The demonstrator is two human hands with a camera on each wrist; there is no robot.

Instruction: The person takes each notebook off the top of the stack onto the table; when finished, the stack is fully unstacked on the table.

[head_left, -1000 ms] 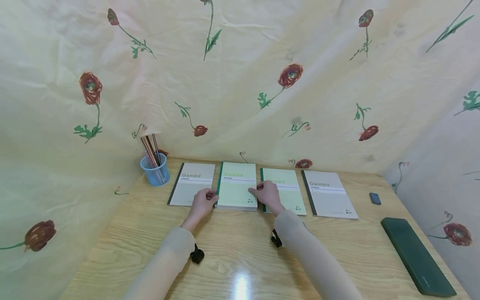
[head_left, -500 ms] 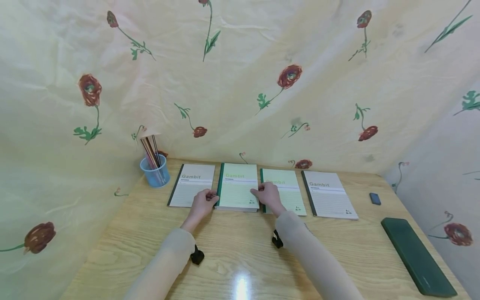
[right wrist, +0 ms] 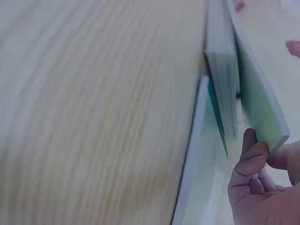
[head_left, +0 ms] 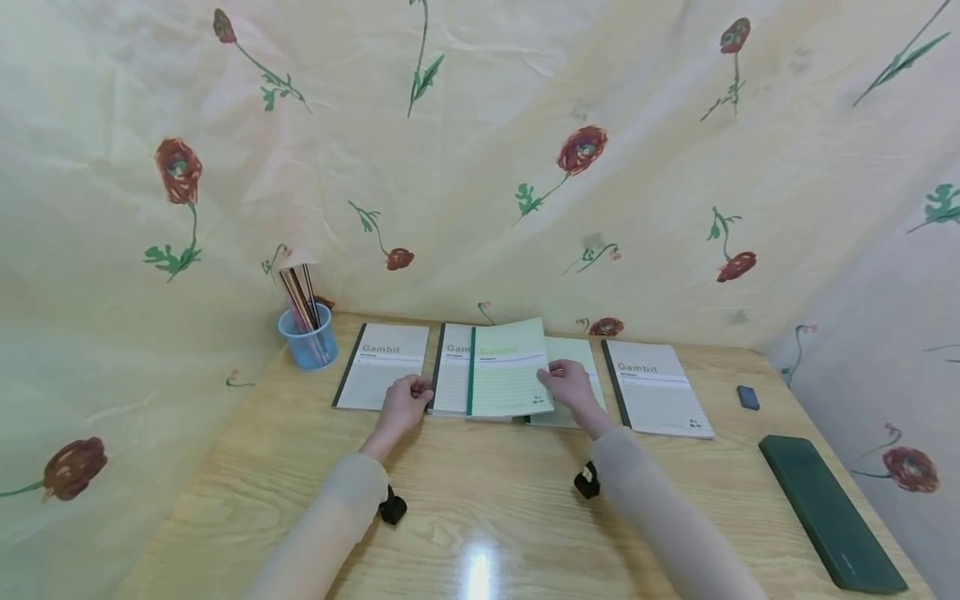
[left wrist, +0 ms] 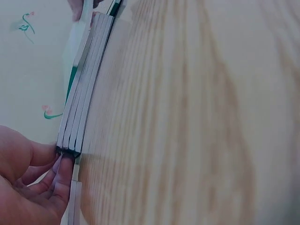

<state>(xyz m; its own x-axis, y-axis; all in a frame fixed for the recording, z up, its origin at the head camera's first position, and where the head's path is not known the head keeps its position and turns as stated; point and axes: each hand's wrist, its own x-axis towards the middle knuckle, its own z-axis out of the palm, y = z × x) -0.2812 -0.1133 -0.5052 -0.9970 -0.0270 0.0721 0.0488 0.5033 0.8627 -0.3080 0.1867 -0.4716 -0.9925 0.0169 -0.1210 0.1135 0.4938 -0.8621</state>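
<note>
My right hand point(head_left: 570, 390) pinches the right edge of a pale green notebook point(head_left: 506, 371) with a dark green spine. In the right wrist view this notebook point(right wrist: 260, 103) is tilted, its held edge raised off a stack of notebooks point(right wrist: 222, 65). The white notebook point(head_left: 450, 375) now on top of that stack shows at the left, its cover partly hidden. My left hand point(head_left: 405, 402) touches the stack's spine side near the front corner. Seen from the left wrist, the thumb and a finger rest against the spines of the stacked notebooks point(left wrist: 82, 103).
A white notebook point(head_left: 386, 362) lies left of the stack. At the right lie another green notebook point(head_left: 573, 348), partly covered, and a white one point(head_left: 660, 392). A blue pen cup point(head_left: 309, 343), a small dark block point(head_left: 747, 397) and a long green case point(head_left: 828, 512) flank them.
The green top notebook has been lifted and shifted right off the stack by my right hand, uncovering a white notebook beneath. My left hand has barely moved.
</note>
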